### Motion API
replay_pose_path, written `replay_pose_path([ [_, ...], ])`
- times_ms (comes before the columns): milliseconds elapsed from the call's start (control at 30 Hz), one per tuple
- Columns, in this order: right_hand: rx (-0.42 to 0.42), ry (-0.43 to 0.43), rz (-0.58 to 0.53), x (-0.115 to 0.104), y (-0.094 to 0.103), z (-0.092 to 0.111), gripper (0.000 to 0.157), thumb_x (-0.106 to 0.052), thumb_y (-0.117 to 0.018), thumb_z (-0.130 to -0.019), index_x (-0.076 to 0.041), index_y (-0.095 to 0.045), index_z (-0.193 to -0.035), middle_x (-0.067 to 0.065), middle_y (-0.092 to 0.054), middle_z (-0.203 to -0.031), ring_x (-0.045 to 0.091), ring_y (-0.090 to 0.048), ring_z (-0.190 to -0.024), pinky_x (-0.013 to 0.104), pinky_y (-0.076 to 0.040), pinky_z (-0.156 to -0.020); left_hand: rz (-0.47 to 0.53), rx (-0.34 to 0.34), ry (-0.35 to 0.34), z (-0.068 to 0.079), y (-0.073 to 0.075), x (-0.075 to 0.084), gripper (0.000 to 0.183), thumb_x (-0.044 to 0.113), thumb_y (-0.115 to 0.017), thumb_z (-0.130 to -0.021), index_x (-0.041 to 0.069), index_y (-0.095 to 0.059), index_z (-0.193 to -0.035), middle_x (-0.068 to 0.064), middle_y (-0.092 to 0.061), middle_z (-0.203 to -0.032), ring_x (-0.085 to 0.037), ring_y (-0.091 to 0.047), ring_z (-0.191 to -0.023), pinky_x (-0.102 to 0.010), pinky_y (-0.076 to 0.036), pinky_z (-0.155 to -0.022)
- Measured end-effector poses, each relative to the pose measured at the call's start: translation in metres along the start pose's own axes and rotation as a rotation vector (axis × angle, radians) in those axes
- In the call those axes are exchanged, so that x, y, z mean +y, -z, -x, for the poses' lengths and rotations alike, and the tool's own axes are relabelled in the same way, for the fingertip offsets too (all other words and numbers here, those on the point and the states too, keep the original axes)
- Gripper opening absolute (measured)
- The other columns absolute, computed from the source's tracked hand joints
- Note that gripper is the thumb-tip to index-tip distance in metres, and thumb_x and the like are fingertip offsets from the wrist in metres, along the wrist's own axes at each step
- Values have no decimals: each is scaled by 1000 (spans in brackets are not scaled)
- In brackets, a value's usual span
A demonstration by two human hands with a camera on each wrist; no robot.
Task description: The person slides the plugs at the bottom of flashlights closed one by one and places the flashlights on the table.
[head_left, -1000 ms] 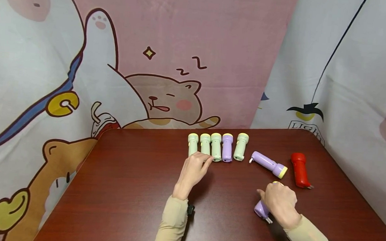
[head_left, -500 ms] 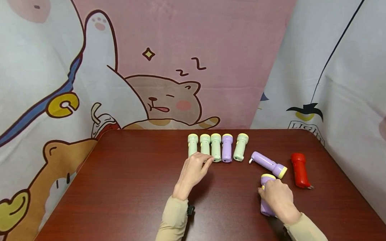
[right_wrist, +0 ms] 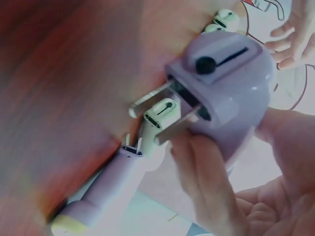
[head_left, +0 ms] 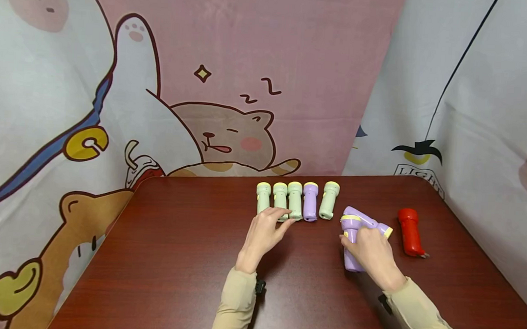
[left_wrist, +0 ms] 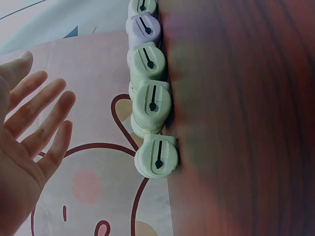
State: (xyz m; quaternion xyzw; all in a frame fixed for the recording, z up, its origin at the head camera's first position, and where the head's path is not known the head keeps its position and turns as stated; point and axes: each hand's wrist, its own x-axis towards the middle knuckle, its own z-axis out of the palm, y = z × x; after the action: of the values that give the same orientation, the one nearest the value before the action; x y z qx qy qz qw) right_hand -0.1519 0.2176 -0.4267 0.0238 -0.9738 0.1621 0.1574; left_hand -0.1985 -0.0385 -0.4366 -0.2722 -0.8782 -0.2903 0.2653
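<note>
My right hand (head_left: 371,252) grips a purple flashlight (right_wrist: 236,93) with a yellow rim around its head. Two metal plug prongs (right_wrist: 170,128) stick out of its tail in the right wrist view. In the head view it stands in front of a second purple flashlight (head_left: 359,217), lying slantwise with its prongs out as well. My left hand (head_left: 265,235) is held near the row's left end, fingers loosely spread and nothing in them. The row has several pale green flashlights (head_left: 295,202) and one purple flashlight (head_left: 310,201), tails toward me with prongs folded in.
A red flashlight (head_left: 409,232) lies to the right, its prongs out at the near end. The dark wooden table (head_left: 175,268) ends at a cartoon-printed cloth (head_left: 320,78) behind and at the sides.
My right hand has carried the purple flashlight away from me and to the left, turning its head farther left. The left hand stays in place, its thumb and fingers slightly farther apart.
</note>
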Motion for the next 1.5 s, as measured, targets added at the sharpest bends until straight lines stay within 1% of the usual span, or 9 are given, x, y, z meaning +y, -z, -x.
replay_pose_path([
  [133,42,-1,-40,-7,0,-10,38,-27,-69,-81,0,-52,-60,9,-47,-50,21,-41,-44,30,-32,-39,5,17,-19,0,-1,0,28,30,-70,-86,11,-71,-106,-1,-73,-102,-15,-67,-93,-28,-55,-79],
  [233,72,0,-76,-10,-1,-18,38,-29,-70,-81,4,-53,-70,13,-52,-54,23,-45,-46,31,-35,-40,13,3,-9,1,-1,1,32,32,-70,-85,12,-70,-110,-1,-72,-106,-15,-67,-96,-28,-54,-82],
  [300,86,-15,-95,-13,-2,-22,40,-31,-70,-81,5,-54,-73,15,-54,-56,24,-47,-46,32,-36,-40,17,-7,-2,1,-1,1,35,33,-71,-84,13,-69,-113,-1,-71,-108,-15,-66,-98,-28,-54,-83],
  [400,98,-34,-116,-17,-3,-28,43,-34,-69,-82,6,-55,-75,17,-57,-58,24,-49,-46,32,-38,-40,15,-18,4,1,-1,1,38,34,-72,-83,13,-67,-115,0,-71,-110,-15,-66,-100,-28,-54,-83],
  [567,81,-61,-146,-23,-5,-37,47,-37,-67,-83,8,-55,-79,18,-58,-62,24,-51,-48,32,-42,-42,-3,-14,-13,1,-1,2,43,35,-74,-81,12,-67,-116,-1,-71,-111,-16,-66,-100,-28,-54,-83],
  [833,102,-87,-200,-33,-8,-48,46,-40,-70,-81,2,-54,-73,15,-56,-59,28,-53,-51,33,-37,-45,-20,-34,0,0,-2,3,47,38,-74,-80,13,-66,-119,-1,-70,-113,-16,-65,-100,-28,-54,-82],
  [1033,88,-95,-228,-42,-10,-53,46,-42,-70,-81,0,-53,-71,9,-51,-56,21,-49,-50,28,-35,-43,-23,-28,-12,0,-4,3,48,37,-75,-79,12,-66,-118,-2,-70,-113,-17,-66,-101,-28,-54,-83],
  [1267,103,-84,-251,-55,-12,-60,45,-41,-70,-81,-2,-52,-68,5,-48,-54,19,-46,-49,27,-35,-42,-13,-33,-17,1,-4,5,48,37,-77,-78,12,-66,-118,-2,-70,-113,-16,-66,-103,-28,-53,-85],
  [1500,106,-106,-282,-67,-12,-64,46,-44,-69,-80,-3,-52,-67,5,-49,-53,20,-48,-49,28,-36,-43,-1,-41,-16,1,-4,6,50,36,-78,-77,12,-65,-119,-3,-70,-114,-17,-65,-104,-29,-53,-87],
])
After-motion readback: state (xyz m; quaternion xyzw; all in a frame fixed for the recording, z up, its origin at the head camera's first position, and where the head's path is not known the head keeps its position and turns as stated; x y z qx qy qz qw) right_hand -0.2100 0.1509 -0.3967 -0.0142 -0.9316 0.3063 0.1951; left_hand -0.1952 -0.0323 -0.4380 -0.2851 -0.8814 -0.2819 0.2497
